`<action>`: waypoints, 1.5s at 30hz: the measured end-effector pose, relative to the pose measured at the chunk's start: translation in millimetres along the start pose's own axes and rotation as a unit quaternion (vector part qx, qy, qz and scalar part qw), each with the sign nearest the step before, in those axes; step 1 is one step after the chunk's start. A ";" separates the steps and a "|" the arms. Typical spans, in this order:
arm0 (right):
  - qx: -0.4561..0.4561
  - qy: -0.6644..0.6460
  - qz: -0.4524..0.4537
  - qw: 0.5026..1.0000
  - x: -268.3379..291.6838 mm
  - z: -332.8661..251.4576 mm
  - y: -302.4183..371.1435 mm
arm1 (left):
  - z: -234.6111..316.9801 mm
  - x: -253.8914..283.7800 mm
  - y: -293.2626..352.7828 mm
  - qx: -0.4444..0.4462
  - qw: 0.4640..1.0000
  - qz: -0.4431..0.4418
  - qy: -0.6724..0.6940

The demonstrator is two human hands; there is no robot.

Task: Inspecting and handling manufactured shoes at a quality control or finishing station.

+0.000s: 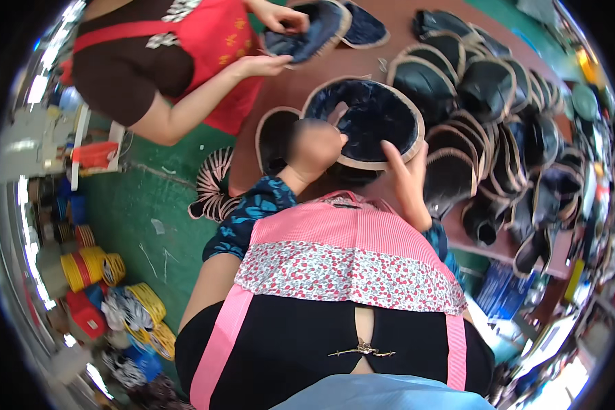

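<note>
A round, bowl-like cap piece [379,123] with dark blue plush lining and a tan edge lies with its hollow side up before me. My left hand [316,147], partly blurred, is closed at its near left rim. On the near right side, my right hand [411,179] grips the edge, thumb inside and fingers outside. A dark piece with a tan edge [278,137] rests just left of it, partly behind my left hand. Across the table corner, a co-worker in a red apron [219,55] holds a similar blue-lined piece [311,34] in both hands.
Stacks of black, tan-edged pieces [451,171] cover the right side of the reddish-brown table [342,65]. A striped pink-and-black bundle [215,181] is by the table's left edge. Yellow rolls [85,270] and cloth heaps sit on the green floor [137,212] at left.
</note>
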State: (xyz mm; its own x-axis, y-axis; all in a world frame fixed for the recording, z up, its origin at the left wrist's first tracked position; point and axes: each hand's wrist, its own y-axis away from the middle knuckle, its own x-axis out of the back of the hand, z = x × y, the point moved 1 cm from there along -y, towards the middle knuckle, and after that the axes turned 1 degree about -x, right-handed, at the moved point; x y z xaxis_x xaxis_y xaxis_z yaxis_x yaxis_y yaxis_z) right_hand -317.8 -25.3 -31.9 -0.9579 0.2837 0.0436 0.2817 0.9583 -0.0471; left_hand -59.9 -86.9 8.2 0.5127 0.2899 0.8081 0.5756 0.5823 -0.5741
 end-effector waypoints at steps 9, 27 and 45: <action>0.142 0.511 0.043 0.847 13.8 113.4 31.0 | 26.8 -100.6 106.1 -0.009 0.979 -0.190 0.079; 0.300 0.451 -0.399 0.740 -35.4 169.8 27.4 | 37.8 -125.0 111.3 0.297 0.916 -0.226 0.147; 0.167 0.257 -0.259 0.916 -16.8 150.3 7.0 | 38.9 -115.1 104.2 0.249 0.921 -0.263 0.141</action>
State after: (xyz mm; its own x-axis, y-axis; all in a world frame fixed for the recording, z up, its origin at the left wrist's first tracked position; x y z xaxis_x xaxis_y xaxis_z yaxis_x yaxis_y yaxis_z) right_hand -308.1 -28.3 -183.0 -0.7818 -0.1468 0.6061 -0.3188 0.9294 -0.1861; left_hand -83.8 -30.0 -139.5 0.4318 -0.3000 0.8506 0.4639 0.8826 0.0758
